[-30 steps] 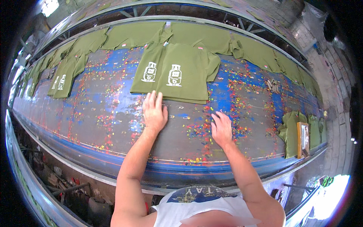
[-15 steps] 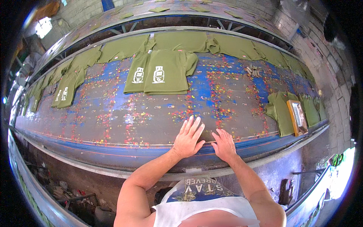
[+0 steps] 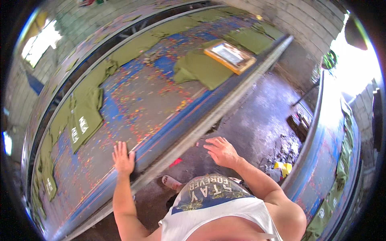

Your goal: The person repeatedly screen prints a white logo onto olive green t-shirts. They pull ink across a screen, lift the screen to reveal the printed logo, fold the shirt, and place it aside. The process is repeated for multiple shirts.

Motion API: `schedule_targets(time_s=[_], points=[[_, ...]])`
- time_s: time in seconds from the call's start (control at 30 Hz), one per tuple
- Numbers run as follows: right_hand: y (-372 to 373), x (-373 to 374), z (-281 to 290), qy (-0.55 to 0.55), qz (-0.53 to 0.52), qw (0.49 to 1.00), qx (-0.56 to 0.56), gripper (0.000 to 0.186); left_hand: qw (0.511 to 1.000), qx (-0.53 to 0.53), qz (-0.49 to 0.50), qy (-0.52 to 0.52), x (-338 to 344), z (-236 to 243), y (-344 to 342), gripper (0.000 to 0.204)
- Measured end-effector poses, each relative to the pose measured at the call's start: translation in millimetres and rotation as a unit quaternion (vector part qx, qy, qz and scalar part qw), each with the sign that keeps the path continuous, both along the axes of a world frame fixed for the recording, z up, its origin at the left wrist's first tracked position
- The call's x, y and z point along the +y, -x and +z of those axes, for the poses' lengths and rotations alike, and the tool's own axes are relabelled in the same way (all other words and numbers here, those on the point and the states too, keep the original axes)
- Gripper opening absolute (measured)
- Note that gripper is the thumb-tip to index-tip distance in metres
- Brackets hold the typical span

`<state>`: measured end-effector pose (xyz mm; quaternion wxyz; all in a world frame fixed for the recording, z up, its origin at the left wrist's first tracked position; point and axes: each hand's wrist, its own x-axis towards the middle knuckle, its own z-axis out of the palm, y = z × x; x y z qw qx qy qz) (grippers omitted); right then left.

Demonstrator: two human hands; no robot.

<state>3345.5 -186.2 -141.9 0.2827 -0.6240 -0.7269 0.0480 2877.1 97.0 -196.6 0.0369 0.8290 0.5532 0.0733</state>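
Note:
My left hand, fingers stretched out, is at the near edge of a long paint-spotted table. Whether it touches the surface I cannot tell. Off the table, above the floor, my right hand hangs in the air with loosely bent fingers and nothing in it. Farther along the table lies a wooden-framed printing screen, resting on a green T-shirt. Left of my hands, green T-shirts with white prints lie on the table.
A second long table with more green shirts runs along the right. Between the tables is a dark, shiny floor with a yellow object on it. A block wall stands behind.
My view and body have turned right, toward the aisle. My hands have moved apart: the left stays by the table edge, the right has come off over the floor.

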Motion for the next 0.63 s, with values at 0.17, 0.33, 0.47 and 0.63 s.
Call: schedule_targets(time_s=[0.17, 0.33, 0.47, 0.63], points=[[-79.1, -67.2, 13.5, -0.037, -0.094, 0.995, 0.014, 0.029, 0.985, 0.034, 0.169, 0.018, 8.8, -16.7, -38.6, 0.079], [-145.3, -103.5, 19.5, -0.051, -0.185, 0.981, 0.015, 0.023, 0.93, 0.085, 0.353, 0.051, 32.6, -25.1, -106.4, 0.086], [-176.3, -108.9, 13.1, -0.049, -0.235, 0.97, 0.042, 0.02, 0.92, 0.086, 0.38, 0.03, 35.9, -18.7, -126.0, 0.087], [-239.0, -75.1, 2.8, -0.018, -0.19, 0.98, 0.055, 0.019, 0.912, 0.095, 0.397, 0.038, 44.6, -18.9, -121.7, 0.087]])
